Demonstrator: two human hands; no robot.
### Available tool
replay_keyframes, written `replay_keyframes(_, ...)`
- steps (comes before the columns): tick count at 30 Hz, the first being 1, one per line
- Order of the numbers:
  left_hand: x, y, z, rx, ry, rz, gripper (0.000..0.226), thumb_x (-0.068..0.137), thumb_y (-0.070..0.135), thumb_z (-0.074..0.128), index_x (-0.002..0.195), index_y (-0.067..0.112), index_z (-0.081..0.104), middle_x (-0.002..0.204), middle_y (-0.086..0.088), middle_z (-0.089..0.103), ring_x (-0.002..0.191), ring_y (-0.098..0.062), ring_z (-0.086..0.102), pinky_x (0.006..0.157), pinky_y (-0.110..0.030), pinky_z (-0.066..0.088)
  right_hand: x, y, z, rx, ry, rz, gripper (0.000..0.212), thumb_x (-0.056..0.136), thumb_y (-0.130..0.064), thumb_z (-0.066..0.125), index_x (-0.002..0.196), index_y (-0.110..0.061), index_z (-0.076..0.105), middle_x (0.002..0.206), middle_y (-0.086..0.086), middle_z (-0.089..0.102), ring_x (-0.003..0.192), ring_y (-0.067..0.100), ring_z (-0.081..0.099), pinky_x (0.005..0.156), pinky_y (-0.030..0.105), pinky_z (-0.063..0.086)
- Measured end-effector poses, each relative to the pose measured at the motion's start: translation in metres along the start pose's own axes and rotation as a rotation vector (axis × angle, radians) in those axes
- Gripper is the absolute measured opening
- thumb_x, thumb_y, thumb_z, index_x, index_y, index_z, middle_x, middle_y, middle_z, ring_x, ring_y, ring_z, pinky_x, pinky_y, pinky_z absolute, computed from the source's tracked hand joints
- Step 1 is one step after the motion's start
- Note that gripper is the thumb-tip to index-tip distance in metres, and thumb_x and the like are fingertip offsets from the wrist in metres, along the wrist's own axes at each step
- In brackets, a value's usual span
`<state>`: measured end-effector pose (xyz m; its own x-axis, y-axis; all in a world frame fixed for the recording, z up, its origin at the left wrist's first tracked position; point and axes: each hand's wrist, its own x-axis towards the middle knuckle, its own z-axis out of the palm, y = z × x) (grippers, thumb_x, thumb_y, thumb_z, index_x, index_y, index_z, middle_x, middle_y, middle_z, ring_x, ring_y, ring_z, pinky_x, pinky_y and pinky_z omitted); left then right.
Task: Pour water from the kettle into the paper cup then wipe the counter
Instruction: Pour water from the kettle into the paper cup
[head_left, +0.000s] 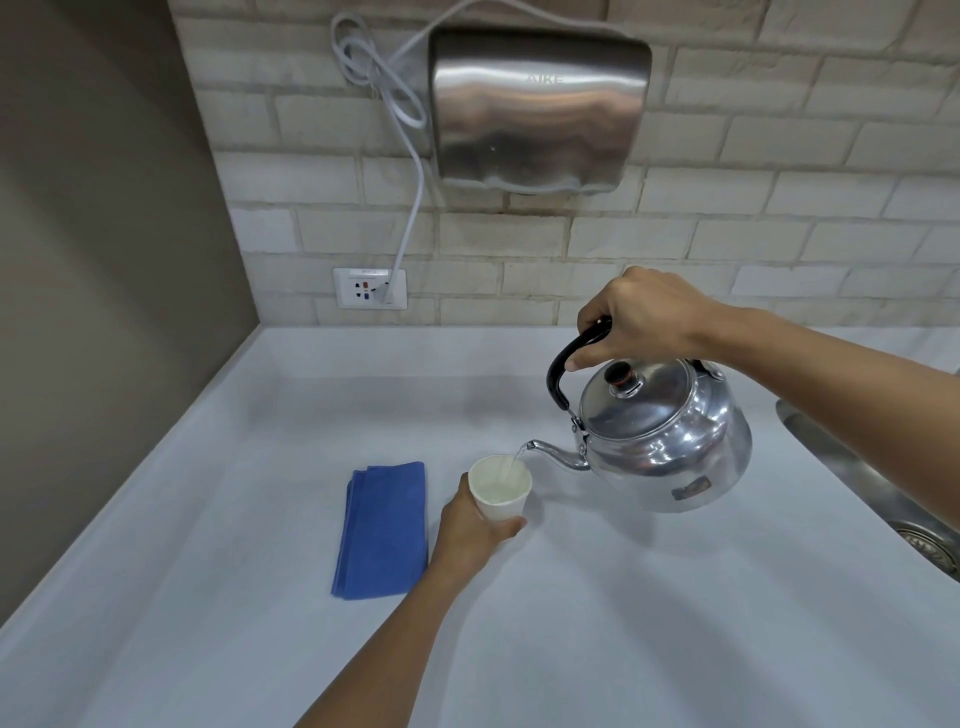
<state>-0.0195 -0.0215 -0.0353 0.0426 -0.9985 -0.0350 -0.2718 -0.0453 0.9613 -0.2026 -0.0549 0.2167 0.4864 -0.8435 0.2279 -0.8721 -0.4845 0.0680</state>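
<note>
A shiny metal kettle (670, 441) with a black handle hangs tilted to the left above the white counter (623, 597). My right hand (641, 317) grips its handle from above. A thin stream of water runs from the spout into a white paper cup (500, 491), which holds some water. My left hand (470, 530) is wrapped around the cup's lower part, holding it on the counter. A folded blue cloth (382, 530) lies flat just left of the cup.
A steel sink (883, 499) with its drain sits at the right edge. A metal hand dryer (537, 109) hangs on the brick wall, its white cord running to a wall socket (370, 288). A dark side wall bounds the counter on the left.
</note>
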Motion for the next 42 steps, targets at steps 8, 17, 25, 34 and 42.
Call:
replay_keyframes(8, 0.0, 0.0007, -0.0001, 0.0, -0.003, -0.001, 0.072, 0.059, 0.015, 0.083, 0.12, 0.019, 0.046, 0.114, -0.002, 0.059, 0.104, -0.021, 0.055, 0.081, -0.025, 0.044, -0.0001, -0.0007, -0.0016, 0.004, 0.0, 0.006, 0.04, 0.067, -0.061, 0.067, 0.057, -0.024, 0.057, 0.048, -0.006, 0.049, 0.054, 0.009, 0.044, 0.05, 0.029, 0.032)
replay_keyframes(17, -0.0002, 0.0002, -0.0003, -0.011, -0.01, 0.001, 0.071, 0.06, 0.014, 0.083, 0.12, 0.018, 0.047, 0.118, -0.004, 0.06, 0.105, -0.021, 0.055, 0.082, -0.026, 0.045, -0.001, -0.0029, -0.003, -0.002, -0.012, 0.008, 0.038, 0.068, -0.061, 0.068, 0.055, -0.029, 0.053, 0.049, -0.008, 0.05, 0.056, 0.007, 0.044, 0.049, 0.028, 0.032)
replay_keyframes(25, -0.0003, 0.0001, 0.0001, -0.014, -0.008, 0.0, 0.071, 0.06, 0.014, 0.083, 0.121, 0.017, 0.047, 0.117, -0.004, 0.059, 0.106, -0.022, 0.055, 0.08, -0.025, 0.044, -0.0002, -0.0026, -0.0037, -0.012, -0.006, 0.013, 0.039, 0.067, -0.062, 0.068, 0.057, -0.026, 0.055, 0.049, -0.007, 0.049, 0.056, 0.007, 0.044, 0.049, 0.028, 0.03)
replay_keyframes(34, 0.0002, -0.0004, -0.0001, -0.004, -0.009, 0.005, 0.071, 0.06, 0.015, 0.083, 0.121, 0.017, 0.047, 0.118, -0.005, 0.06, 0.105, -0.021, 0.055, 0.08, -0.025, 0.044, -0.0003, -0.0017, -0.0047, -0.018, 0.0, 0.0, 0.038, 0.068, -0.061, 0.067, 0.062, -0.024, 0.06, 0.052, -0.006, 0.052, 0.057, 0.006, 0.044, 0.05, 0.027, 0.03)
replay_keyframes(42, 0.0005, -0.0013, -0.0003, -0.008, -0.014, -0.001, 0.073, 0.059, 0.015, 0.083, 0.122, 0.017, 0.046, 0.117, -0.003, 0.059, 0.107, -0.022, 0.055, 0.083, -0.028, 0.048, -0.0004, -0.0029, -0.0062, -0.015, -0.009, -0.01, 0.037, 0.068, -0.061, 0.068, 0.059, -0.026, 0.057, 0.05, -0.009, 0.05, 0.058, 0.008, 0.044, 0.051, 0.028, 0.032)
